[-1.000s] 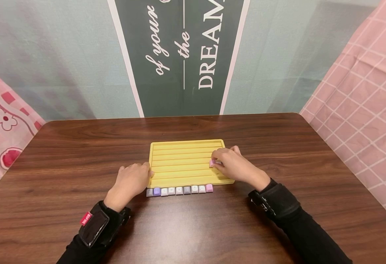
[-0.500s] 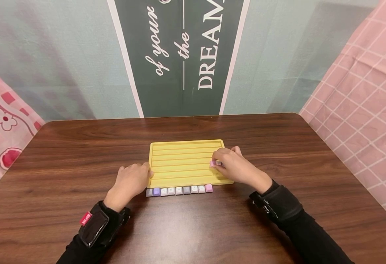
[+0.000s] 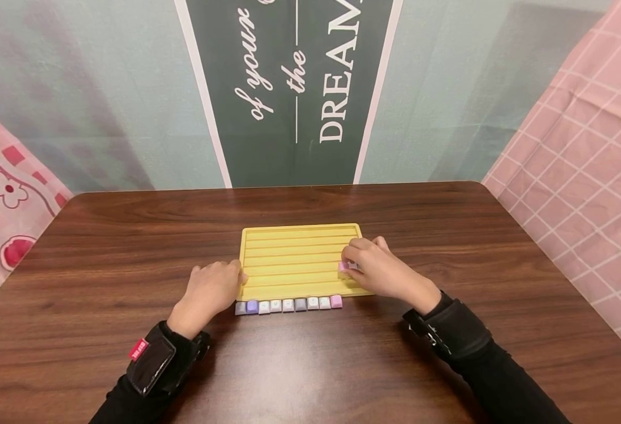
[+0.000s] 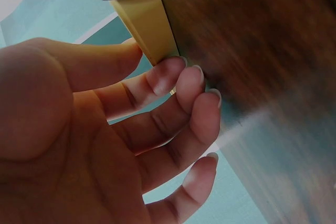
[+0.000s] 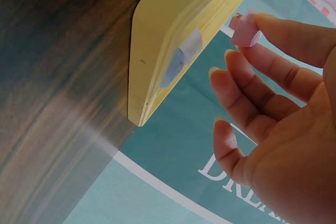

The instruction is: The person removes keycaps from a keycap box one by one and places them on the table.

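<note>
A yellow ridged tray (image 3: 289, 259) lies on the table. My left hand (image 3: 214, 292) grips its left edge, thumb (image 4: 113, 64) on one side and fingertips on the other in the left wrist view. Over the tray's right part, my right hand (image 3: 382, 268) pinches a pink keycap (image 5: 245, 30) between thumb and index finger, the other fingers loosely bent. The keycap (image 3: 343, 270) shows at the fingertips in the head view. Inside the tray's rim sit a blue keycap (image 5: 173, 69) and a whitish keycap (image 5: 191, 44), mostly hidden by the right hand from above.
Along the tray's near edge runs a row of several keycaps: grey (image 3: 241, 308) and purple (image 3: 252, 307) at the left, white ones (image 3: 288, 305) in the middle, pink (image 3: 336, 301) at the right end. Behind the brown table (image 3: 310, 365) hangs a printed curtain (image 3: 289, 153).
My right hand has shifted slightly right and toward me with the pink keycap still pinched. The left hand stays on the tray's edge, and the row of keycaps looks unchanged.
</note>
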### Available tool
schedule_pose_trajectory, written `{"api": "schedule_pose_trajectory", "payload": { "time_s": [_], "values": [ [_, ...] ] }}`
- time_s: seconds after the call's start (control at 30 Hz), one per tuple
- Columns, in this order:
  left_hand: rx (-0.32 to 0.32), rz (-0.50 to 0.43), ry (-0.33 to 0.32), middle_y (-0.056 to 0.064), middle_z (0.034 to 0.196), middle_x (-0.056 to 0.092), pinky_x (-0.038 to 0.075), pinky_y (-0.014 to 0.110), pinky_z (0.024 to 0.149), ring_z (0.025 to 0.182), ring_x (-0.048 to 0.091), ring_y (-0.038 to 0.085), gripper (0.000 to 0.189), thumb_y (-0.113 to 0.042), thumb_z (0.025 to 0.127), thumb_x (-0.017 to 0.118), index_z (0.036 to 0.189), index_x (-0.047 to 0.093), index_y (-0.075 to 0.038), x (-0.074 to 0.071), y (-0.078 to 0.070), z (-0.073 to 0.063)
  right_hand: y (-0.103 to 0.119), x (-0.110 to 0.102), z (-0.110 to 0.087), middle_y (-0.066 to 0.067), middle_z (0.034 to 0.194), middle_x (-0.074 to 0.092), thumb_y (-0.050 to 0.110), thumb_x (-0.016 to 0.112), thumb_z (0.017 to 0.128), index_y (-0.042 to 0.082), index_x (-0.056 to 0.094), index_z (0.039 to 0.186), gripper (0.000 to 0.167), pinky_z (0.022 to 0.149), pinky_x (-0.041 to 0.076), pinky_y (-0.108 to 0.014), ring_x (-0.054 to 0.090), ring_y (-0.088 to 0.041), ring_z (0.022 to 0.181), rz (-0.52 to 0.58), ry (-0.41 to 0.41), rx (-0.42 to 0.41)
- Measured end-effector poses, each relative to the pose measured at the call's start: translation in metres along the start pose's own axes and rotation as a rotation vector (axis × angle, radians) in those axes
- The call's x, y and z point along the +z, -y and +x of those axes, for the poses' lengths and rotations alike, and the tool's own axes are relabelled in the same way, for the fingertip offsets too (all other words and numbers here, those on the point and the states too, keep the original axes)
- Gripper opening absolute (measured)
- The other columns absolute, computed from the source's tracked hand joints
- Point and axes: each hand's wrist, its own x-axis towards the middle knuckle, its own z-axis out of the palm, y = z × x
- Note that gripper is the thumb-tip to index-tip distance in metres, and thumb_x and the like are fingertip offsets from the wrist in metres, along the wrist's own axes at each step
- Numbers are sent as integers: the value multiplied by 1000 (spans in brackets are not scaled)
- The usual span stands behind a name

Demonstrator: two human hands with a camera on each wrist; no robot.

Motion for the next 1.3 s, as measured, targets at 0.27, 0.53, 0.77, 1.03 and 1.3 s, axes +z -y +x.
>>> {"api": "schedule_pose_trajectory", "payload": {
  "time_s": [0.27,0.53,0.77,1.03,1.3],
  "values": [
    [-3,2,3,3,62,47,33,38,59,62,50,20,20,-21,93,53,80,54,-6,-1,0,0,3,-3,0,7,73,50,12,71,79,14,57,76,15,66,26,-31,46,-8,68,21,56,-3],
    [-1,4,1,4,63,48,34,39,60,63,52,21,19,-20,93,53,81,55,-6,-1,0,0,5,-4,-1,9,64,42,14,68,82,16,55,71,18,63,26,-29,40,-6,62,74,107,-29],
    [4,8,-7,4,64,49,34,39,59,65,54,22,20,-21,93,53,80,54,-5,-1,0,0,6,-4,-4,11,62,40,14,66,84,18,54,70,18,62,26,-28,38,-5,60,73,134,-46],
    [12,7,-15,3,62,48,34,38,59,63,52,21,21,-20,93,53,78,53,-6,-1,0,-1,6,-5,-7,12,61,40,11,67,81,17,52,68,21,62,25,-28,38,-3,58,87,171,-69],
    [7,8,-6,3,62,46,32,37,58,60,49,19,20,-20,93,52,79,54,-6,-1,0,-1,7,-5,-9,12,59,35,11,67,81,18,48,66,26,64,24,-28,34,-2,56,72,191,-87]
  ]
}}
